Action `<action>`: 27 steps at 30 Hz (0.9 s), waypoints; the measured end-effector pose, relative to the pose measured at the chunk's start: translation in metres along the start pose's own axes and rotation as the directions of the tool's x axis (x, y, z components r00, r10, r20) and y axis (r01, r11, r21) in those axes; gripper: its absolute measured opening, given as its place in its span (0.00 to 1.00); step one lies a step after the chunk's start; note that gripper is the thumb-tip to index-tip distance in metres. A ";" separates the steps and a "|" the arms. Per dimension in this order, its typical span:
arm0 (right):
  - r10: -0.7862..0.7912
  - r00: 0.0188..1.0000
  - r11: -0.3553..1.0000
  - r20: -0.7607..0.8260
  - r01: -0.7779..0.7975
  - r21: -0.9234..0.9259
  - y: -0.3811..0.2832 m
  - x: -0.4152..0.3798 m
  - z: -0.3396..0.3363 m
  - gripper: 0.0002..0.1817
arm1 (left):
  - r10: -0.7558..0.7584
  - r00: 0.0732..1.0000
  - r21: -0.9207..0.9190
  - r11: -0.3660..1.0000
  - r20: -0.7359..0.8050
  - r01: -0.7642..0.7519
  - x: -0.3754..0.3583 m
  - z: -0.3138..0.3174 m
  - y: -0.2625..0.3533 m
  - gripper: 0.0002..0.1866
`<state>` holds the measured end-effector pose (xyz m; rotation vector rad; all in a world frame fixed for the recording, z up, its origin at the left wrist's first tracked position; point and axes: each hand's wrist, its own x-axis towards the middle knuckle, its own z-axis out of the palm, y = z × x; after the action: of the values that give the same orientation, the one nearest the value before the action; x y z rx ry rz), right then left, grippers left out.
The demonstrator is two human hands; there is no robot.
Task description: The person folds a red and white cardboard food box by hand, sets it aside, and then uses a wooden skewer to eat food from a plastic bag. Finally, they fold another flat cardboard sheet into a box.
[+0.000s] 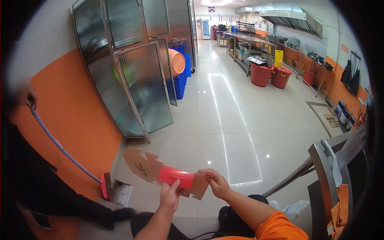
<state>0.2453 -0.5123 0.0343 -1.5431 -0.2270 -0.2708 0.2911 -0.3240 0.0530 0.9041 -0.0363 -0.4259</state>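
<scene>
An unfolded cardboard box with brown flaps and a red middle panel is held over my lap. My left hand grips it from below, the thumb pressed on the red panel and the other fingers hidden behind the card. At the box's right end, my right hand pinches a small brown flap between thumb and fingers. Dark print shows on the left brown panel, and fine lettering too small to read runs across the red one.
At left, another person's hand holds a broom beside a dustpan. Glass-doored cabinets stand ahead left, red tubs farther right. A metal-framed chair or stand with orange cloth is close on my right.
</scene>
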 end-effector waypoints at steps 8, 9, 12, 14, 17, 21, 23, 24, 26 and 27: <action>-0.384 0.906 0.552 0.176 0.378 -0.744 -0.004 -0.004 0.015 0.19 | 0.067 0.998 0.146 0.987 0.006 -0.067 0.004 -0.009 -0.008 0.16; -0.396 0.899 0.549 0.189 0.396 -0.736 -0.001 -0.003 0.014 0.20 | 0.033 0.999 0.122 0.992 0.027 -0.036 0.004 -0.011 -0.008 0.15; -0.473 0.864 0.548 0.174 0.443 -0.710 -0.005 -0.001 0.014 0.24 | -0.008 0.997 0.094 0.996 0.071 0.002 0.000 -0.008 -0.003 0.14; -0.516 0.847 0.593 0.124 0.458 -0.662 -0.009 -0.007 0.014 0.23 | 0.045 0.997 0.124 0.991 0.058 -0.052 -0.001 -0.003 0.000 0.14; -0.583 0.799 0.563 0.147 0.528 -0.636 -0.004 -0.003 0.009 0.21 | 0.089 0.992 0.135 0.986 0.088 -0.100 -0.003 0.002 0.006 0.15; -0.598 0.750 0.431 0.281 0.597 -0.677 -0.004 0.001 0.008 0.20 | 0.104 0.988 0.144 0.982 0.116 -0.121 -0.002 -0.003 0.000 0.16; -0.601 0.749 0.399 0.278 0.582 -0.708 -0.007 0.001 0.011 0.19 | 0.108 0.988 0.092 0.989 0.107 -0.118 -0.003 -0.004 -0.003 0.14; -0.605 0.748 0.365 0.274 0.566 -0.739 -0.008 0.001 0.013 0.18 | 0.111 0.989 0.039 0.993 0.097 -0.115 -0.004 -0.004 -0.005 0.13; -0.611 0.747 0.365 0.260 0.558 -0.746 -0.011 0.001 0.014 0.18 | 0.108 0.992 -0.009 0.994 0.070 -0.108 -0.010 0.003 -0.004 0.13; -0.617 0.749 0.369 0.240 0.545 -0.753 -0.011 0.001 0.015 0.17 | 0.099 0.994 -0.054 0.994 0.042 -0.097 -0.013 0.005 -0.004 0.12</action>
<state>0.2430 -0.4971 0.0453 -2.3011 -0.6736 -1.1527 0.2770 -0.3252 0.0553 0.8377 -0.1096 -0.3538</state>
